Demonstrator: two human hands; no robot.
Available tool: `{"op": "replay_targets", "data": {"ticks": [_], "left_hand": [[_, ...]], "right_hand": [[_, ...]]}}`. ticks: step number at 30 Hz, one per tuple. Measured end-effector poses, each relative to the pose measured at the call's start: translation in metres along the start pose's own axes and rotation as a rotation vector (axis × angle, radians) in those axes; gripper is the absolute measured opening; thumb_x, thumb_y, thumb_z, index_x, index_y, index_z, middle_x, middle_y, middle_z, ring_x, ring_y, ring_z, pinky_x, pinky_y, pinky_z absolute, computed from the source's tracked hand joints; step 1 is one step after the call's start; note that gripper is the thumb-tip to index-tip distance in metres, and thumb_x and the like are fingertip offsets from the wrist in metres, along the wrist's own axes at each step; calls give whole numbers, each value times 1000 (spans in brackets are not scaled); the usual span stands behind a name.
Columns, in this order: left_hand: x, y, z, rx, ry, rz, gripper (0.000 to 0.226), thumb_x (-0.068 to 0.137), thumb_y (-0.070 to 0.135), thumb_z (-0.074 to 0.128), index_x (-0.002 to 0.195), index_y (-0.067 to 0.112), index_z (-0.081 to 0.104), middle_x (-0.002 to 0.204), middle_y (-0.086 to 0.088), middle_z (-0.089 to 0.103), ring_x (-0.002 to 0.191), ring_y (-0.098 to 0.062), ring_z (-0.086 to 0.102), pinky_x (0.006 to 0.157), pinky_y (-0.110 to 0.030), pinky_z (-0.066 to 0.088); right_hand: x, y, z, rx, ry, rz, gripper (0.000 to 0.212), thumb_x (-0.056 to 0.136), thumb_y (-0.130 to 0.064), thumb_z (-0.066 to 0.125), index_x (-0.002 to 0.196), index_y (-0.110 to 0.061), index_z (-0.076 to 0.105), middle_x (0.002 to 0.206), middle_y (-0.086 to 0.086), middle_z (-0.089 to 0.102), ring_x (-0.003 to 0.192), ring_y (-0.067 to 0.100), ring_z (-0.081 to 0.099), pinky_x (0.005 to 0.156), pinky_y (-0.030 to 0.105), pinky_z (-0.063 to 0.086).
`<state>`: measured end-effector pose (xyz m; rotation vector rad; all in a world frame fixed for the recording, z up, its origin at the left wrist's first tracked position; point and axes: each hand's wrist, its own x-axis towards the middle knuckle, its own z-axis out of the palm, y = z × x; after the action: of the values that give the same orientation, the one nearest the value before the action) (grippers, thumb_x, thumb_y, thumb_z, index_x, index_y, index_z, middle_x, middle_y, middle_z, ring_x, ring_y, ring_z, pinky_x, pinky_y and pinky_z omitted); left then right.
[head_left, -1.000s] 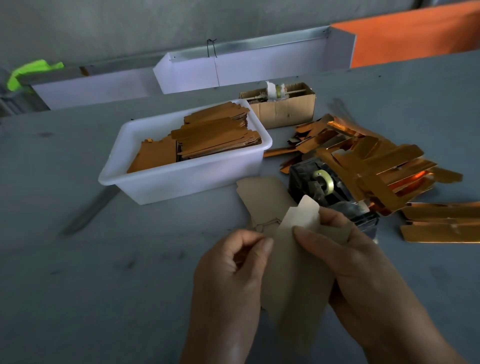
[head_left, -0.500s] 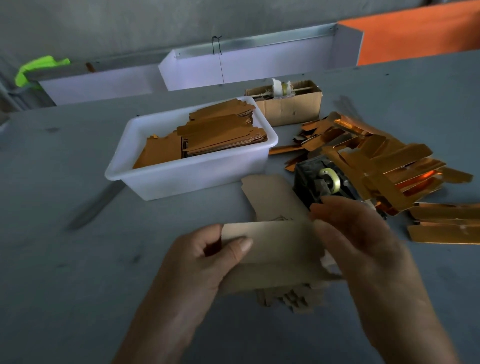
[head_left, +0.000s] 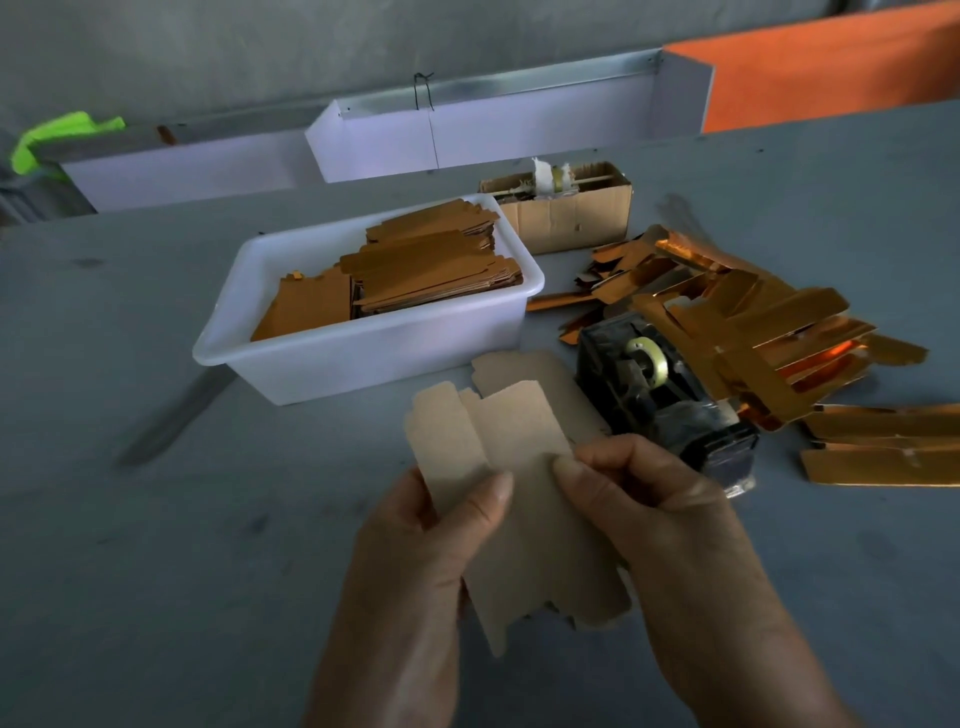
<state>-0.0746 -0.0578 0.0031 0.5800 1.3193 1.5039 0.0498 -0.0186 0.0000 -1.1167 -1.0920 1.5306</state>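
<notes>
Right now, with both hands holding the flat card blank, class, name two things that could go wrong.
1. The left hand and right hand pinch the card blank high up; its free lower flaps may crease.
2. The tape dispenser sits just behind the right hand; a knock could scatter the gold pieces.

L hand fingers curled, thumb pressed fwd, R hand knuckles bent, thumb pinching
</notes>
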Motion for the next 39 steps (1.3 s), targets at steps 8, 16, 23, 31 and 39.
{"op": "replay_targets", "data": {"ticks": [8,16,23,31,39], "left_hand": [[-2,-9,10,114,166,119,10,70,22,73,75,15,78,74,-13,75,65,-21,69,56,-28,56],[-4,-10,5,188,143,133,11,82,18,69,76,21,78,72,-9,75,67,-21,69,63,-35,54],[-2,-14,4,255,110,150,4,76,16,78,74,20,77,66,-7,73,60,-20,67,57,-38,53],[-1,-16,3,150,78,169,20,90,9,60,79,11,76,79,-24,72,73,-27,64,70,-39,51],[-3,-18,4,275,86,257,11,71,25,70,78,27,78,72,-10,74,69,-16,62,67,-38,53]], "right_hand": [[-1,13,2,-431,166,-363,12,77,-23,73,69,-30,68,63,-14,63,66,-4,57,55,7,42],[-3,15,1,-507,150,-411,13,77,-23,72,80,-34,65,74,-14,62,72,0,57,58,10,46],[-4,20,4,-703,277,-645,20,71,-9,80,84,-18,68,64,-9,59,76,-5,53,61,-3,37],[-1,20,2,-679,268,-622,21,72,-10,77,88,-19,67,65,-12,59,79,-8,53,63,-5,35],[-8,16,3,-688,259,-632,29,71,-7,78,91,-23,65,63,-11,57,73,-1,55,60,1,40]]}}
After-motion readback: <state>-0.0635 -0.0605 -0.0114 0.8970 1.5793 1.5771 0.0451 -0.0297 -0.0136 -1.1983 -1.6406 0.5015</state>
